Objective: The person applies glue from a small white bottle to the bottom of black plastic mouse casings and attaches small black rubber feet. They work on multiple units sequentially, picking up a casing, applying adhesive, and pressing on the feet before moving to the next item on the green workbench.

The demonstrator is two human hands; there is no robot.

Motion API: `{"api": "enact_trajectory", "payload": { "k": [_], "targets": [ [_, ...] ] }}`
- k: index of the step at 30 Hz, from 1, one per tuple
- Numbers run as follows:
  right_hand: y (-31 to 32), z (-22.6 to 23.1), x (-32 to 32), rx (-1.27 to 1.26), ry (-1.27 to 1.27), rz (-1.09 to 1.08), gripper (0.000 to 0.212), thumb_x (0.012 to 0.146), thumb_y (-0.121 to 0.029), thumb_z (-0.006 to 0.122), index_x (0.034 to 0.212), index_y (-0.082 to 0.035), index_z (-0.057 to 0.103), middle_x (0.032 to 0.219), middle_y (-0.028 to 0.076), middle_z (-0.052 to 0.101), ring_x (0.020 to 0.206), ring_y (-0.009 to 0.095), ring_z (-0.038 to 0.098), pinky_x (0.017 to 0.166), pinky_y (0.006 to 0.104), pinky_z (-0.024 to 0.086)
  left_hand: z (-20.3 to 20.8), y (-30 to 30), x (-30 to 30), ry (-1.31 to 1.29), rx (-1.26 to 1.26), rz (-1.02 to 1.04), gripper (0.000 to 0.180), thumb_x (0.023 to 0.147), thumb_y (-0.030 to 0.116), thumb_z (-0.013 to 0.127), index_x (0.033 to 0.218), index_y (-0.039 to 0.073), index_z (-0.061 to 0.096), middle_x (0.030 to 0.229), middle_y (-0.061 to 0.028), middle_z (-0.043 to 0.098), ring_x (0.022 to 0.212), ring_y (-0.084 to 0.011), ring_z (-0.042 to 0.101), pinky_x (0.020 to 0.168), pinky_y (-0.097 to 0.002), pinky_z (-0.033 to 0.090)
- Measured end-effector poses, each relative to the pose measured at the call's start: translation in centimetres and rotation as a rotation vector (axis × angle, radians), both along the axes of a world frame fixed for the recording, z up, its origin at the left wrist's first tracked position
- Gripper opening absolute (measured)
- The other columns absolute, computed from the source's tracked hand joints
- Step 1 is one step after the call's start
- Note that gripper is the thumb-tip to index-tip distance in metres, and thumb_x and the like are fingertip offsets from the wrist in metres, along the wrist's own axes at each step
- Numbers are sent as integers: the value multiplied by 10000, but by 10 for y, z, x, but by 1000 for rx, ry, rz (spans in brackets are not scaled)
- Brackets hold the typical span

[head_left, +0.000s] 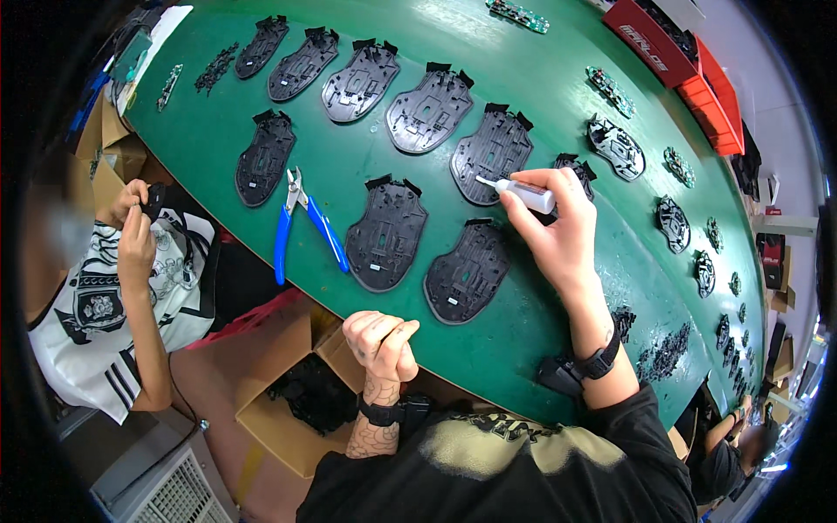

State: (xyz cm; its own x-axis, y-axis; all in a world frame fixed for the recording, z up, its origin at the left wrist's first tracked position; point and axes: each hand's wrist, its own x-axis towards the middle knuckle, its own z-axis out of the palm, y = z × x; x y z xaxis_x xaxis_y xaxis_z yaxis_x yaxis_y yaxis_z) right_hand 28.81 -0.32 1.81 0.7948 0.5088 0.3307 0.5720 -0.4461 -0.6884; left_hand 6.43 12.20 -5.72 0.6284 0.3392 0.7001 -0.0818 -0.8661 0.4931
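Observation:
My right hand point(562, 227) is closed around a small white squeeze bottle point(530, 197) with a thin nozzle. It tilts the nozzle toward a black mouse-shaped plastic shell plate point(490, 157); whether the tip touches it I cannot tell. Another black shell point(571, 173) is partly hidden behind this hand. Near the table's front edge, my left hand point(382, 345) is curled into a fist, and its inside is hidden. Two more black shells, one point(386, 240) at left and one point(468, 275) at right, lie just beyond it. Blue-handled cutting pliers point(301, 222) rest open at the left.
More black shells point(362, 80) form a row across the green table point(349, 148). Small black parts point(664, 353) are heaped at right. Circuit boards point(610, 91) and a red bin point(711, 96) sit farther right. Below is a cardboard box point(275, 414). A co-worker's hands point(135, 218) are at left.

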Motion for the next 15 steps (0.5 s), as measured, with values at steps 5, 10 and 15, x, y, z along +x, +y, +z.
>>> {"api": "enact_trajectory", "payload": {
  "k": [5, 10, 15],
  "targets": [
    [1, 3, -1, 51, 18, -19, 231, 757, -177, 755, 926, -56, 654, 831, 88, 619, 773, 233, 582, 710, 335, 461, 0, 0, 0, -16, 1, 3, 246, 820, 209, 449, 827, 70, 652, 856, -59, 560, 777, -241, 528, 733, -401, 451],
    [12, 13, 0, 120, 139, 31, 244, 767, -185, 753, 936, -43, 649, 878, 101, 640, 815, 239, 614, 746, 330, 484, -3, 1, 0, -18, 11, -13, 241, 795, 210, 458, 814, 75, 656, 860, -58, 560, 797, -241, 526, 737, -404, 453],
    [27, 26, 9, 152, 329, 24, 264, 795, -223, 739, 947, -24, 653, 878, 92, 667, 797, 175, 634, 741, 299, 488, -8, 3, -1, -27, 42, -3, 254, 789, 235, 452, 812, 90, 658, 881, -57, 558, 815, -241, 524, 761, -411, 451]
  ]
}}
